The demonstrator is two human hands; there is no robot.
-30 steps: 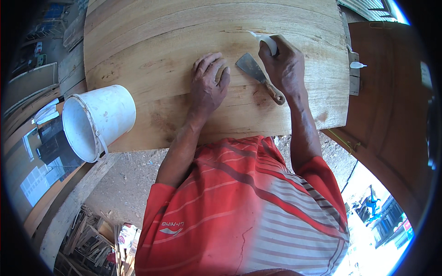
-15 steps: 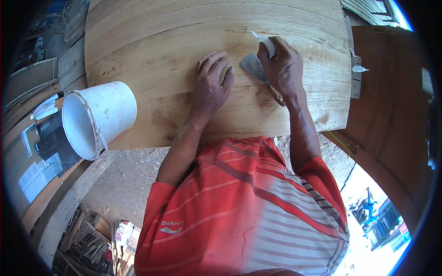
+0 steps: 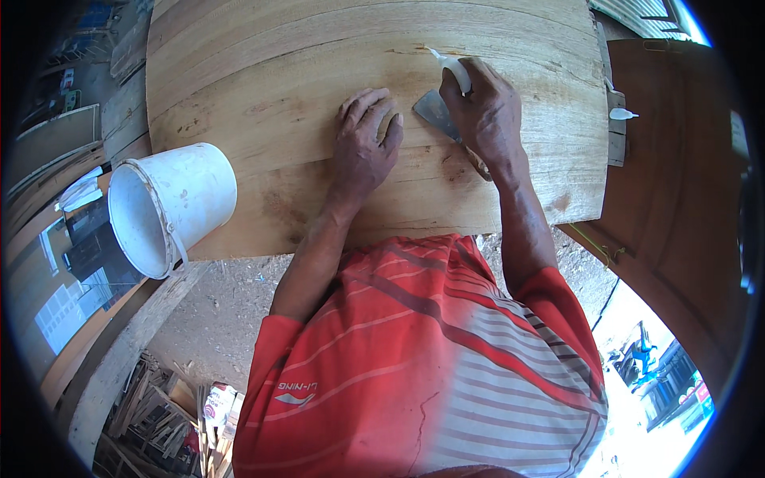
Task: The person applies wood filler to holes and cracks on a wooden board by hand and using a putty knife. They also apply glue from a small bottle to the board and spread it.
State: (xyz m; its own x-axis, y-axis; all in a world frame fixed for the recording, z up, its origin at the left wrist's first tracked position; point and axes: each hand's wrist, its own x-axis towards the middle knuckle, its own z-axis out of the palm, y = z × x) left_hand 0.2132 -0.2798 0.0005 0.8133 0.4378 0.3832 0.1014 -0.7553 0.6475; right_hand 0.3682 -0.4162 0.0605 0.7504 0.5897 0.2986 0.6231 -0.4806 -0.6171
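My right hand [image 3: 492,107] is wrapped round a small white squeeze bottle [image 3: 456,72], tilted so its narrow nozzle points toward the far left. The nozzle tip is close to a thin dark crack [image 3: 396,51] in the wooden panel [image 3: 271,68]; whether they touch, I cannot tell. Below that hand, a putty knife [image 3: 434,113] lies on the wood, its metal blade showing and its handle partly hidden by my wrist. My left hand [image 3: 365,143] rests palm down on the panel, left of the blade, fingers stretched and a little bent, thumb apart.
A white bucket [image 3: 195,191] lies tipped on its side at the panel's left edge. Beyond the right edge sits another small white nozzled bottle [image 3: 621,114], by a brown wooden board [image 3: 669,175]. Scrap wood strips [image 3: 155,418] are piled on the ground at lower left.
My right hand and the squeeze bottle have shifted very slightly up and left in the view. My left hand stays in place on the panel.
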